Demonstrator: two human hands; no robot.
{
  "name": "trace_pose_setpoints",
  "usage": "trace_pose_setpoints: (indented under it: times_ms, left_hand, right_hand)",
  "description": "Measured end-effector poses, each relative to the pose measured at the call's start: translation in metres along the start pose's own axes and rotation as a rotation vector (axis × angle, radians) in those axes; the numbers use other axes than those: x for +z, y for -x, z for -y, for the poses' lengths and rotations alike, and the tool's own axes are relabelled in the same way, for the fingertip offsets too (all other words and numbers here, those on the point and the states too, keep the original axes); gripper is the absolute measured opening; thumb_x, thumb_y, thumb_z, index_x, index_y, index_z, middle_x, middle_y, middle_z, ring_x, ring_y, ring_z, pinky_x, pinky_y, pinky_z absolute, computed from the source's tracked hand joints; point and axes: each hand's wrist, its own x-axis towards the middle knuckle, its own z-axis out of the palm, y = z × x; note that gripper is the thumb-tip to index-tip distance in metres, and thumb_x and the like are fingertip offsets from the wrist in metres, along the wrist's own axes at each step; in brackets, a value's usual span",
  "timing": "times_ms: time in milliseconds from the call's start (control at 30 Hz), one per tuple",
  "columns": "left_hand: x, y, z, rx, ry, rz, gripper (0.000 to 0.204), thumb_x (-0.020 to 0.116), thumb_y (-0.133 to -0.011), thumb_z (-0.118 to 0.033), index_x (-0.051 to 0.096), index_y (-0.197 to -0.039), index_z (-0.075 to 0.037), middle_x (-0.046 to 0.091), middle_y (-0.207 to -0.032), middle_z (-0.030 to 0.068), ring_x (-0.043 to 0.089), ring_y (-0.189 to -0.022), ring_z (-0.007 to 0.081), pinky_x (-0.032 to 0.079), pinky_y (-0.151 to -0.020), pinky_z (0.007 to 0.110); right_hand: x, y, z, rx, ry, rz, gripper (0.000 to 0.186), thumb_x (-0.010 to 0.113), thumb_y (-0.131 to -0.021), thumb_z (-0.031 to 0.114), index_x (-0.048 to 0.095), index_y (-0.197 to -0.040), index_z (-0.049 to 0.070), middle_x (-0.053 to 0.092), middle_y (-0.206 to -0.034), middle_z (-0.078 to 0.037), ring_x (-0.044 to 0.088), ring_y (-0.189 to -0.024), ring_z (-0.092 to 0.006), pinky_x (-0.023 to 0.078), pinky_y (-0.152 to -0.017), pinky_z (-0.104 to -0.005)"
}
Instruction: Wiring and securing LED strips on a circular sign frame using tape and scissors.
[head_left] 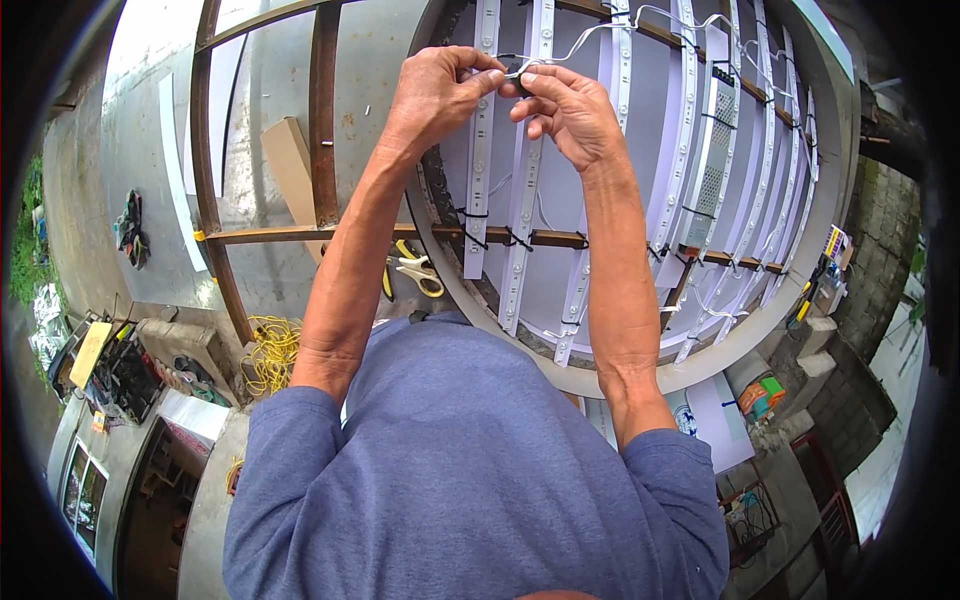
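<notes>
Both my hands meet over the upper left rim of a large round sign frame fitted with LED strips (480, 150). The thumb and forefinger of my left hand (440, 92) are pinched on the end of a thin white wire (590, 38). Close beside it, my right hand (575, 112) pinches a small dark piece (516, 82) at the wire; its kind is too small to tell. The other fingers of my right hand are loosely curled. From there the wire loops right across the tops of the strips.
A perforated metal power supply (716, 130) is tied among the strips. Rusty metal bars (325, 120) cross the sheet at left. Scissors (420, 272) and a pair of yellow-handled pliers (388, 280) lie by the rim. Yellow cord (272, 355) is heaped at lower left.
</notes>
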Motion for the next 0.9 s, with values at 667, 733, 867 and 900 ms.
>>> trace_pose_setpoints:
  times_ms: [667,733,867,900]
  left_hand:
    - [0.015,0.007,0.002,0.001,0.168,-0.107,0.027,0.081,-0.085,-0.023,0.078,-0.106,-0.006,0.063,-0.074,-0.0028,0.052,-0.068,0.0043,0.042,-0.059,0.022]
    - [0.017,0.008,-0.002,0.018,0.238,-0.114,0.024,0.08,-0.084,-0.021,0.079,-0.105,-0.007,0.067,-0.074,-0.0017,0.055,-0.067,0.0052,0.045,-0.06,0.023]
    - [0.026,0.007,0.008,0.144,0.236,-0.197,0.02,0.08,-0.084,-0.016,0.079,-0.102,-0.008,0.071,-0.076,-0.0003,0.059,-0.069,0.0067,0.048,-0.062,0.025]
    - [0.027,0.006,0.012,0.206,0.214,-0.22,0.018,0.08,-0.083,-0.014,0.08,-0.101,-0.009,0.072,-0.078,0.0005,0.061,-0.07,0.0077,0.05,-0.063,0.025]
  right_hand:
    - [-0.002,0.002,-0.004,-0.005,-0.02,0.014,0.017,0.068,-0.094,0.012,0.067,-0.104,-0.002,0.071,-0.09,-0.012,0.073,-0.07,-0.02,0.055,-0.044,-0.0225]
    - [-0.002,0.003,-0.004,-0.001,-0.017,0.01,0.017,0.068,-0.093,0.012,0.067,-0.104,-0.002,0.071,-0.089,-0.012,0.073,-0.07,-0.0201,0.055,-0.044,-0.0227]
    - [-0.002,0.005,-0.003,-0.002,-0.002,0.017,0.017,0.069,-0.093,0.012,0.068,-0.103,-0.002,0.071,-0.089,-0.011,0.073,-0.072,-0.0206,0.056,-0.046,-0.0237]
    - [-0.003,0.005,-0.002,-0.003,0.001,0.033,0.017,0.069,-0.092,0.012,0.068,-0.103,-0.002,0.071,-0.089,-0.011,0.073,-0.073,-0.0211,0.056,-0.047,-0.0244]
